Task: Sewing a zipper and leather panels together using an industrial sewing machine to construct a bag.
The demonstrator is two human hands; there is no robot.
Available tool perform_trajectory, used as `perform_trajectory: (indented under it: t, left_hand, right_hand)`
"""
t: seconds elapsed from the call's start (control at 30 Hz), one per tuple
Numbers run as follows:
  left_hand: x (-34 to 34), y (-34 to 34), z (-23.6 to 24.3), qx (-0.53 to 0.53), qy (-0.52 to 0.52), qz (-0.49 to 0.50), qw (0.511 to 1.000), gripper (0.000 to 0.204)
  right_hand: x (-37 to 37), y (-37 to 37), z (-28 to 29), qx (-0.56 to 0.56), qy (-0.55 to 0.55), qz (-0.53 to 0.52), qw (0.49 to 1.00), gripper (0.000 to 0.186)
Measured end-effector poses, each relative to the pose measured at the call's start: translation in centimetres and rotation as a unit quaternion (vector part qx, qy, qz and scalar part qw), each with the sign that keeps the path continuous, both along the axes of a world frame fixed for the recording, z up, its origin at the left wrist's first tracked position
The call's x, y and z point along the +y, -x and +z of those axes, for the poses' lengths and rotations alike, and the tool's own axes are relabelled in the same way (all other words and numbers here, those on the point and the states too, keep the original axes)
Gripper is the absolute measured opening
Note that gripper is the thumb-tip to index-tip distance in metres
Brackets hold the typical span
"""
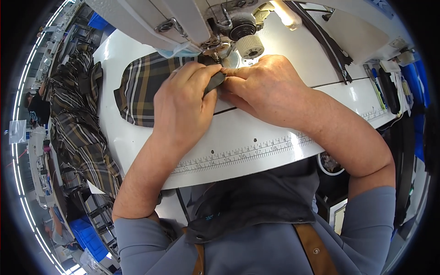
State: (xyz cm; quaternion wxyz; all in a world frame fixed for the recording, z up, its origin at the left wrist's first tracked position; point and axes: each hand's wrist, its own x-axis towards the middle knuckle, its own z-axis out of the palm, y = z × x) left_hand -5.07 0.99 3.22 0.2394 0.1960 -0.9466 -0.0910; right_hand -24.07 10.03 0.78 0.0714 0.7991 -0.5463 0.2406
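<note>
My left fingers [208, 72] and right fingers [239, 72] are closed — both gripping the dark fabric edge [214, 82] just in front of the sewing machine [133, 18]. The plaid panel [142, 87] lies on the white bench [238, 126] — left of the stitching area; bunched plaid cloth [75, 123] sits along the bench's left side.

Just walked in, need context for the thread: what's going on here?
A person works with both bare hands at a white industrial sewing machine. Their left hand lies over a brown, black and white plaid fabric panel, fingers at a small dark grey cloth piece. Their right hand pinches that piece's end, just in front of the needle area. A heap of similar plaid cloth lies to the left. Whether the machine is running can't be told.
</note>
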Motion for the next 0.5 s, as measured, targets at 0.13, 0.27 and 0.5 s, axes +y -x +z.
perform_trajectory:
  t: [0.13, 0.27, 0.5]
  left_hand:
    - [4.2, -2.7, 0.7, 0.023, 0.050, -0.104, 0.993, 0.036]
    - [5.8, -5.9, 0.1, -0.159, -0.088, -0.087, 0.980, 0.071]
    - [-0.7, -4.9, -1.9, -0.163, -0.106, 0.095, 0.976, 0.062]
  right_hand:
    - [-0.1, -0.1, -0.2, -0.013, 0.042, 0.003, 0.999, 0.013]
    - [0.0, 0.0, -0.2, 0.005, 0.024, -0.008, 1.000, 0.021]
    - [0.1, 0.0, 0.1, -0.031, 0.023, 0.022, 0.999, 0.028]
